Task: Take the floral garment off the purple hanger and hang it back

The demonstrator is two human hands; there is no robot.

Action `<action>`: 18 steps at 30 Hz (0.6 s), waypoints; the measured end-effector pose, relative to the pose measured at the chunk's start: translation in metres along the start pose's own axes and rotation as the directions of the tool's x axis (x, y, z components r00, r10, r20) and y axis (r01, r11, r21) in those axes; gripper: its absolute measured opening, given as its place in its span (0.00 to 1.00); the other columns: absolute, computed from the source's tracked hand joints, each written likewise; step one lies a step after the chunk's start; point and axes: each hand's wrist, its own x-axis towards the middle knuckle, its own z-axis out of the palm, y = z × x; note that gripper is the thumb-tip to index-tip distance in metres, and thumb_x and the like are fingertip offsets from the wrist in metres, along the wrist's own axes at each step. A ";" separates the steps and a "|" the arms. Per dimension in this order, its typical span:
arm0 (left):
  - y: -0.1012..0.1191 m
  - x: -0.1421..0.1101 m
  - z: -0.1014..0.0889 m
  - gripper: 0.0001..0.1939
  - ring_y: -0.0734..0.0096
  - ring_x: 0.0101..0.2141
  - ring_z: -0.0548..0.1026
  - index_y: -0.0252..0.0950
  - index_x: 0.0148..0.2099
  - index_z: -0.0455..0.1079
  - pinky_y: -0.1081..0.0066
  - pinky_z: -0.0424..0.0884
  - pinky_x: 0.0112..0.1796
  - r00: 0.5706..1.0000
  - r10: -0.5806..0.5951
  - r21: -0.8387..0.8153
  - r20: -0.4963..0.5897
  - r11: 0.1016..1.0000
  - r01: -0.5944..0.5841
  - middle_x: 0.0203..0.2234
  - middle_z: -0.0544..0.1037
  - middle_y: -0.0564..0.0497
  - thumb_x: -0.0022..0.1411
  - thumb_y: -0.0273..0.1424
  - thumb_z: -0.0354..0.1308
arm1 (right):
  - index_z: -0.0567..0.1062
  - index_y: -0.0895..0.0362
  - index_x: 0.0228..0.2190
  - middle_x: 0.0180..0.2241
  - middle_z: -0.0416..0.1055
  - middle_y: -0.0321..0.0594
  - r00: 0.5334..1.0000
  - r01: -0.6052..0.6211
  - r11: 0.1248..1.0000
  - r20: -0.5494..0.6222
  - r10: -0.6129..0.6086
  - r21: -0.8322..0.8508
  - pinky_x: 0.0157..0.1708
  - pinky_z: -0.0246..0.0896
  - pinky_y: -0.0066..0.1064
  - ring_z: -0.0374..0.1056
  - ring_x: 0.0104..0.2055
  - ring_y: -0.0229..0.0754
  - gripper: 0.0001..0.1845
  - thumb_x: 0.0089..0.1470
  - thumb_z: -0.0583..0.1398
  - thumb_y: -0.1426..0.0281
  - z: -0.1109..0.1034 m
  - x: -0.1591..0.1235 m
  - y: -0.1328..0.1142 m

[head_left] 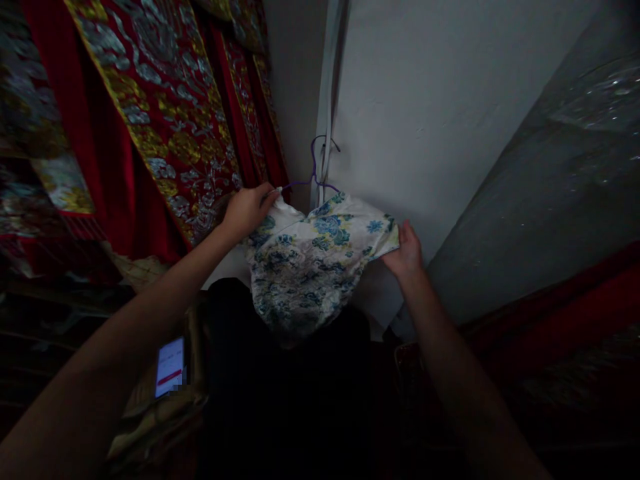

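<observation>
A white blouse with blue and green flowers (325,260) spreads out in front of me, on a thin purple hanger (314,167) whose hook points up. My left hand (250,210) is closed on the garment's left shoulder, near the end of the hanger. At the opposite side, my right hand (407,250) grips the edge of the right sleeve, thumb up, with some fingers hidden behind the cloth. The garment's lower part hangs in front of my dark-clothed lap.
Red cloths with gold and silver embroidery (170,113) hang at the left. A lit phone (170,367) lies on a box-like surface below my left forearm. A white wall (425,87) with a vertical pipe (327,87) stands ahead. Clear plastic sheeting (540,167) covers the right side.
</observation>
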 end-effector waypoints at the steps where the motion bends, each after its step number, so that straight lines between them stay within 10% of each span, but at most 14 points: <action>1: 0.003 -0.003 0.001 0.20 0.59 0.32 0.76 0.37 0.47 0.76 0.67 0.66 0.35 1.000 -0.016 0.031 -0.003 0.999 0.016 0.31 0.81 0.45 0.72 0.44 0.48 | 0.79 0.53 0.34 0.34 0.79 0.42 1.000 -0.007 1.000 0.016 0.008 -0.016 0.51 0.71 0.45 0.75 0.47 0.48 0.23 0.64 0.52 0.52 0.001 -0.002 -0.012; 7: 0.003 0.001 0.015 0.21 0.61 0.33 0.75 0.37 0.46 0.74 0.68 0.64 0.36 0.991 -0.061 -0.149 -0.119 0.988 0.042 0.31 0.79 0.46 0.74 0.43 0.44 | 0.79 0.60 0.46 0.55 0.74 0.52 0.941 0.295 0.837 0.290 -0.173 -0.460 0.49 0.63 0.54 0.71 0.57 0.55 0.47 0.58 0.40 0.36 0.062 -0.017 -0.064; 12: -0.007 0.011 0.019 0.21 0.64 0.32 0.74 0.36 0.38 0.72 0.69 0.67 0.35 0.980 -0.099 -0.328 -0.172 0.944 0.038 0.30 0.78 0.47 0.69 0.49 0.51 | 0.82 0.59 0.41 0.44 0.79 0.52 0.917 0.375 0.553 0.386 -0.101 -0.744 0.47 0.68 0.50 0.74 0.52 0.55 0.53 0.56 0.35 0.32 0.106 -0.038 -0.059; 15: 0.004 0.006 0.017 0.24 0.66 0.33 0.75 0.36 0.35 0.71 0.67 0.71 0.37 0.991 -0.073 -0.528 -0.112 0.849 0.003 0.30 0.78 0.47 0.72 0.49 0.47 | 0.81 0.58 0.46 0.45 0.79 0.51 0.762 0.473 0.478 0.616 0.200 -0.740 0.50 0.69 0.48 0.75 0.51 0.55 0.41 0.56 0.51 0.36 0.103 -0.049 -0.036; 18: 0.033 -0.005 0.014 0.29 0.65 0.39 0.77 0.36 0.38 0.74 0.65 0.73 0.44 0.998 0.021 -0.658 -0.055 0.752 -0.053 0.35 0.80 0.45 0.72 0.53 0.42 | 0.67 0.57 0.62 0.61 0.67 0.54 0.670 0.691 0.229 0.727 0.152 -0.685 0.62 0.59 0.52 0.64 0.63 0.57 0.45 0.49 0.68 0.50 0.090 -0.051 0.004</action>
